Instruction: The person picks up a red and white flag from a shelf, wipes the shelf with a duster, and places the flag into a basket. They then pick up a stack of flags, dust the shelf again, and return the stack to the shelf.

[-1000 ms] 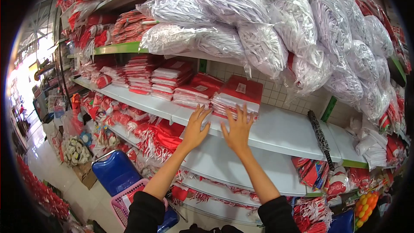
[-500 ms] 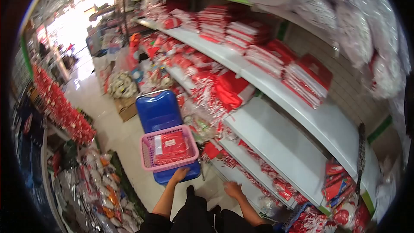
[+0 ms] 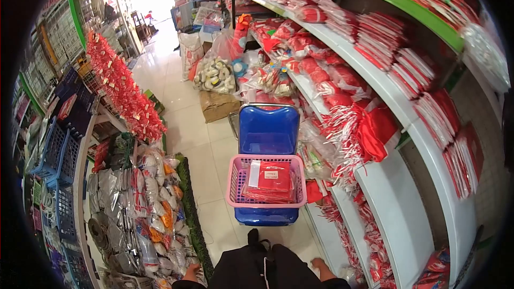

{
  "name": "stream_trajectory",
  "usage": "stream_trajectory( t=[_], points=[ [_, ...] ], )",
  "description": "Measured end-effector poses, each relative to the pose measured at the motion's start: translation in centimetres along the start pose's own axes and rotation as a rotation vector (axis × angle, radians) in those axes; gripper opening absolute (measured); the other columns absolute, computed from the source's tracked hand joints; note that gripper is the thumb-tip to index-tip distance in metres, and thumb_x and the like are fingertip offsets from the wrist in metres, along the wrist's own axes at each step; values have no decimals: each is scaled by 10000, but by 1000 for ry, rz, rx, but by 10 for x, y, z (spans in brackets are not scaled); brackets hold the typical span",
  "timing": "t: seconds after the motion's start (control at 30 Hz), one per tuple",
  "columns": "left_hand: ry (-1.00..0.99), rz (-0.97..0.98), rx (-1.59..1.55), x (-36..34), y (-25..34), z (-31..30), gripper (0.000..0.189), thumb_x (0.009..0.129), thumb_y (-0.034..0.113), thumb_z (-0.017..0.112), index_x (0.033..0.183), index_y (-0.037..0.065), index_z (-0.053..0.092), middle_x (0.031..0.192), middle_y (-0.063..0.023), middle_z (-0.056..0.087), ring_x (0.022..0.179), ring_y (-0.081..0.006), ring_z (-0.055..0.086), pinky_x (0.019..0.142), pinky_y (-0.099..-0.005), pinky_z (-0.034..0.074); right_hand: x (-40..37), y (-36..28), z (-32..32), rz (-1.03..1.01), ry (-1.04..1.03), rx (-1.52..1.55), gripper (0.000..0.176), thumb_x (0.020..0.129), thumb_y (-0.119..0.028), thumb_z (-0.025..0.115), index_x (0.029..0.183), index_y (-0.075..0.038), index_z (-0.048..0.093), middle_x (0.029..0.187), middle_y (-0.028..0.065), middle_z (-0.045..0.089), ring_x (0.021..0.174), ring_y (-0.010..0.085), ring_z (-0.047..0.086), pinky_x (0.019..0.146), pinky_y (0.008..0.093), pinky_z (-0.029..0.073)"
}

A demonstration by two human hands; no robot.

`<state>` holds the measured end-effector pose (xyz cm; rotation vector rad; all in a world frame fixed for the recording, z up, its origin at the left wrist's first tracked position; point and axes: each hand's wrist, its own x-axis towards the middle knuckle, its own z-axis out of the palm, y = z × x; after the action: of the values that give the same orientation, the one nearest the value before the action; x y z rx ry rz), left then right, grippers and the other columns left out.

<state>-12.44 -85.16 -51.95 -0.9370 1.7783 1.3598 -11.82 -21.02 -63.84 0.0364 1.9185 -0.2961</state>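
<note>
A pink plastic basket (image 3: 231, 195) rests on the seat of a blue chair (image 3: 267, 134) straight ahead of me. Flat red packets (image 3: 276, 176) in clear wrapping lie stacked inside it, the top one bearing a white label. Low at the left of the view, my left hand (image 3: 191, 273) hangs by my side, loosely open and holding nothing. My right hand (image 3: 321, 268) hangs low on the other side, near the lower shelves, also empty with its fingers loosely apart. Both hands are away from the basket.
Shelves (image 3: 385, 198) on the right carry stacked red-and-white packets (image 3: 377, 40) and tasselled goods. A cardboard box (image 3: 219, 107) stands beyond the chair. Bagged goods (image 3: 155, 208) and red tinsel (image 3: 120, 91) line the left side. A tiled floor (image 3: 184, 128) runs between them.
My left hand has drawn back from the chair seat by the basket to my side. My right hand has lowered too. The view has turned, so the chair and basket appear further right.
</note>
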Motion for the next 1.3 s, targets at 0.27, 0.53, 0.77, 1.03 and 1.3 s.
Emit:
stream_trajectory(
  t=[0.27, 0.53, 0.77, 1.03, 1.3],
  points=[
    [452, 482, 368, 86, 170, 71, 275, 764, 239, 545, 862, -1, 636, 763, -207, 628, 709, -356, 623, 670, -417, 484, -2, -166, -254, -99, 1090, 524, 170, 826, -208, 544, 878, -58, 605, 773, 177, 626, 763, 359, 606, 668, 435, 469],
    [453, 823, 552, 124, 350, 169, 512, 760, 223, 636, 1237, 106, 492, 1312, -179, 415, 1196, -371, 394, 990, -431, 337, 66, -193, -343, -353, 945, 328, 251, 778, -165, 591, 987, -26, 591, 945, 201, 586, 925, 360, 563, 825, 414, 450],
    [338, 515, 1030, 130, 356, 194, 1054, 564, 501, 770, 1422, 245, 214, 1492, -175, 31, 1370, -379, 27, 969, -664, 236, 86, -189, -349, -297, 901, 246, 398, 751, -181, 633, 1097, -7, 541, 1052, 245, 538, 1029, 388, 506, 896, 425, 415],
    [353, 569, 928, 140, 336, 189, 1030, 502, 553, 781, 1355, 138, 380, 1490, -182, 46, 1374, -368, 32, 952, -642, 283, 115, -198, -342, -123, 993, 709, 446, 692, -149, 710, 1082, -11, 543, 1032, 202, 558, 1039, 331, 521, 873, 383, 430],
    [370, 624, 923, 141, 332, 187, 918, 506, 588, 757, 1243, 95, 519, 1487, -186, 62, 1372, -371, 45, 943, -643, 293, 171, -187, -323, -41, 642, 1148, 404, 692, -179, 725, 1010, 36, 596, 932, 135, 633, 888, 224, 590, 748, 317, 463]
  ],
)
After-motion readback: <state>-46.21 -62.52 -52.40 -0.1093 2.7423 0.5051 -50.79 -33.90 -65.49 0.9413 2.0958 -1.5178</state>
